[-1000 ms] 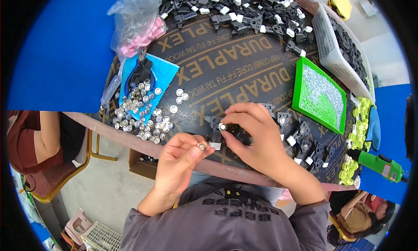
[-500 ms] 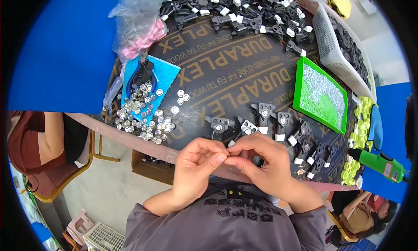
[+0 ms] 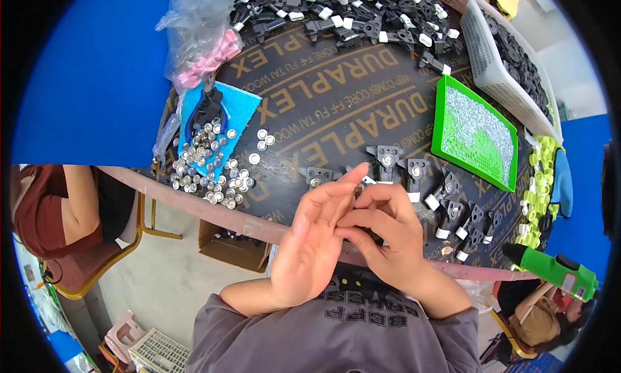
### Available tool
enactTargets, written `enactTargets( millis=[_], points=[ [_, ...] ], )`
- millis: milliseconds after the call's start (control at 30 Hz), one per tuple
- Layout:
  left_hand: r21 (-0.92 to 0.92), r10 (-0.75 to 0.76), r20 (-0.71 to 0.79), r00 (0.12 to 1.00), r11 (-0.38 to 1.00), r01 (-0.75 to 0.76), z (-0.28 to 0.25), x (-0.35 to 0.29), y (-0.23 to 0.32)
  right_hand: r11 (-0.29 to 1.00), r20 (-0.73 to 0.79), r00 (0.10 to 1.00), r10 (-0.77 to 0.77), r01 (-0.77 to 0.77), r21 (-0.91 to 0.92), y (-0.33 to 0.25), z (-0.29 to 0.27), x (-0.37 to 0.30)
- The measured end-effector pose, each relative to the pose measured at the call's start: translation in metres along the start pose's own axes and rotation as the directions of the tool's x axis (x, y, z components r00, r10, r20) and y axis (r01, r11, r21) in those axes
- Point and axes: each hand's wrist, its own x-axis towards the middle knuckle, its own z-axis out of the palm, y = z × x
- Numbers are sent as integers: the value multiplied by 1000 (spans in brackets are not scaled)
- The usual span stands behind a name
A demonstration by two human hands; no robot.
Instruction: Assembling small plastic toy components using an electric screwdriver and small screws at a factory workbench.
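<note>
My left hand (image 3: 312, 247) is open at the table's near edge, palm turned up and fingers stretched out. Beside it my right hand (image 3: 386, 234) is closed, thumb and fingertips pinched together against the left palm. Whatever the right fingers hold, if anything, is too small to see. Just beyond my hands lie several black plastic brackets with white tips, such as one bracket (image 3: 387, 159) with a round metal piece on it. To the left, small round metal caps (image 3: 194, 159) are heaped on and around a blue cloth (image 3: 242, 103), with blue-handled pliers (image 3: 208, 108) among them.
A green tray (image 3: 441, 114) of tiny silver parts lies at the right, near a white basket (image 3: 482, 53) of black parts. More brackets (image 3: 349, 17) are piled at the back. A green power screwdriver (image 3: 559, 273) is at the right edge. Two people sit nearby.
My left hand has gone from a pinch to stretched-out fingers, palm up. The right hand stays pinched in nearly the same place. The view has shifted slightly.
</note>
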Motion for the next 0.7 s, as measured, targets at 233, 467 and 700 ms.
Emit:
enactTargets(
  millis=[233,467,700],
  points=[
    [-87,47,119,992,996,-37,2,-3,-6,995,-24,996,88,-87,38,-8,-5,-3],
    [386,125,217,968,900,-203,-1,4,1,920,-33,963,268,-245,307,-10,-12,-16],
    [859,421,50,906,-481,176,-78,33,66,875,-248,841,481,-479,71,10,-68,-34]
  ],
)
